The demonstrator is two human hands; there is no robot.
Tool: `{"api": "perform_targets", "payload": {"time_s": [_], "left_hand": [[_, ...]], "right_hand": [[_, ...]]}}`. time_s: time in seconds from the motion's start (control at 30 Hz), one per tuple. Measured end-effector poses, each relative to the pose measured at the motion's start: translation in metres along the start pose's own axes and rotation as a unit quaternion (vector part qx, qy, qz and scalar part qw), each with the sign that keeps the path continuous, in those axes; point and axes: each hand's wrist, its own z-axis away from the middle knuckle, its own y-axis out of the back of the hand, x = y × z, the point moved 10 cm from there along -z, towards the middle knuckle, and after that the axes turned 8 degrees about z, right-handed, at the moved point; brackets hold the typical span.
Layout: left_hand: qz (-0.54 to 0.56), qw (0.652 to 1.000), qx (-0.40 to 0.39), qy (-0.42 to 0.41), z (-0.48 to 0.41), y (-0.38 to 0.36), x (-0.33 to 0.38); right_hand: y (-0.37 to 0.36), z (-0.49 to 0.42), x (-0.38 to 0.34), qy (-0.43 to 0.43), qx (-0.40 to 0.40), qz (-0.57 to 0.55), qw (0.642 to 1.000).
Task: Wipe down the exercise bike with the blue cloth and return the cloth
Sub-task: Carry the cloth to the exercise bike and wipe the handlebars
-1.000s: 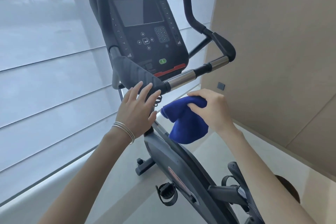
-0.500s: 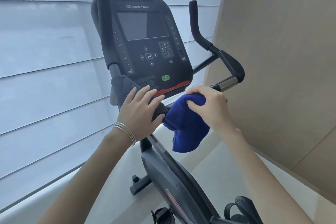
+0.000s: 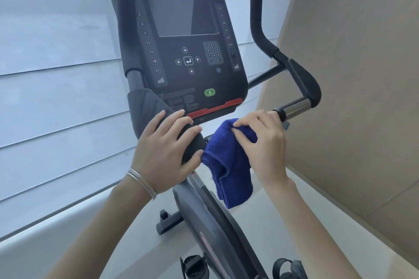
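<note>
The exercise bike's black console [image 3: 181, 47] fills the upper middle, with its handlebar running below it to a chrome section [image 3: 297, 106] and black grip at the right. My left hand [image 3: 163, 154] is wrapped over the padded left part of the handlebar [image 3: 145, 104]. The blue cloth [image 3: 229, 165] is draped over the bar just right of that hand and hangs down. My right hand [image 3: 260, 140] presses on the cloth's top, fingers over it and the bar. The bike's dark frame [image 3: 208, 222] slopes down below.
White window blinds [image 3: 56, 75] cover the left and back. A tan wall panel [image 3: 362, 75] stands close on the right. Pale floor [image 3: 140, 249] lies below, with the bike's front foot [image 3: 167, 222] and pedals [image 3: 195, 265] at the bottom.
My right hand has lifted the cloth onto the handlebar and slid rightward along it. My left hand has closed on the padded grip. The view has moved closer to the console.
</note>
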Motion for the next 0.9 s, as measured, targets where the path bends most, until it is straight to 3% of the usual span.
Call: {"api": "perform_targets", "payload": {"time_s": [0.3, 0.53, 0.7, 0.9], "left_hand": [[0.008, 0.999, -0.024, -0.019, -0.003, -0.003, -0.004], [0.017, 0.997, -0.041, -0.069, -0.014, -0.001, -0.005], [0.013, 0.989, -0.122, -0.086, -0.021, -0.011, -0.007], [0.01, 0.987, -0.133, -0.091, -0.024, -0.012, -0.007]], "right_hand": [[-0.02, 0.029, -0.003, -0.104, -0.144, -0.078, 0.981], [-0.024, 0.028, 0.004, -0.133, -0.126, -0.068, 0.981], [-0.018, 0.017, 0.045, -0.218, -0.093, -0.053, 0.97], [-0.022, 0.035, 0.008, -0.184, -0.112, -0.047, 0.975]]}}
